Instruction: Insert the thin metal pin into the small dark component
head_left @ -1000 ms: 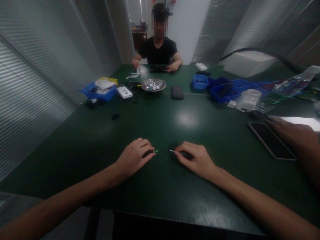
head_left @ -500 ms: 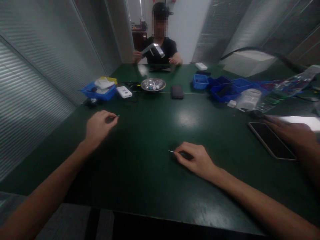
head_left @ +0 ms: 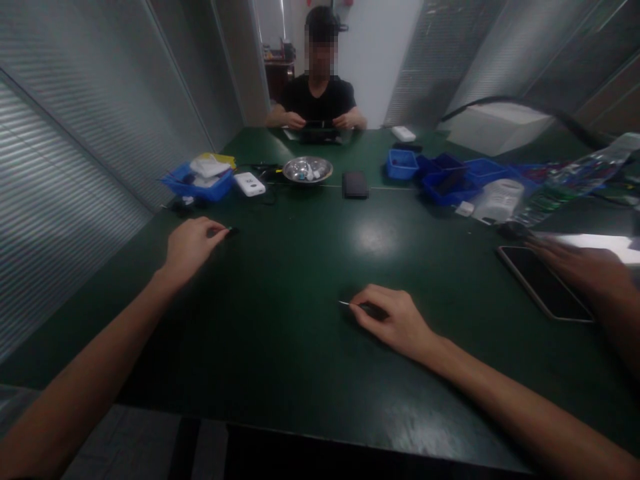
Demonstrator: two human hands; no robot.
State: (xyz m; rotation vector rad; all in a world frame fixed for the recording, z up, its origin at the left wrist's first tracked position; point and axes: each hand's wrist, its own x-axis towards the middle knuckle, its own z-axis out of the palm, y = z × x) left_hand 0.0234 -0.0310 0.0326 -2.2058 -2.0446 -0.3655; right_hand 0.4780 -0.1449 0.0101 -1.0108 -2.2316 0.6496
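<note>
My left hand [head_left: 190, 245] is at the left of the green table [head_left: 280, 320], with thumb and forefinger pinched. At its fingertips shows a small dark piece [head_left: 233, 231], too small to name. Nearer to me, right of the middle, my right hand [head_left: 395, 315] rests low over the table top. Its thumb and forefinger are closed on a thin silvery piece [head_left: 344, 303] that points left; the part within the fingers is hidden. The two hands are well apart.
Farther back are a steel dish [head_left: 307, 171] with small parts, a black wallet-like item [head_left: 355, 185], a white device [head_left: 249, 184] and blue bins [head_left: 401, 164]. At right, another person's hand [head_left: 580, 263] lies by a phone [head_left: 545, 283]. A person [head_left: 317, 100] sits opposite.
My left hand has shifted slightly left with its small piece. My right hand stays put. The person opposite has lowered a shiny strip, and both their hands are now down at the table's far edge.
</note>
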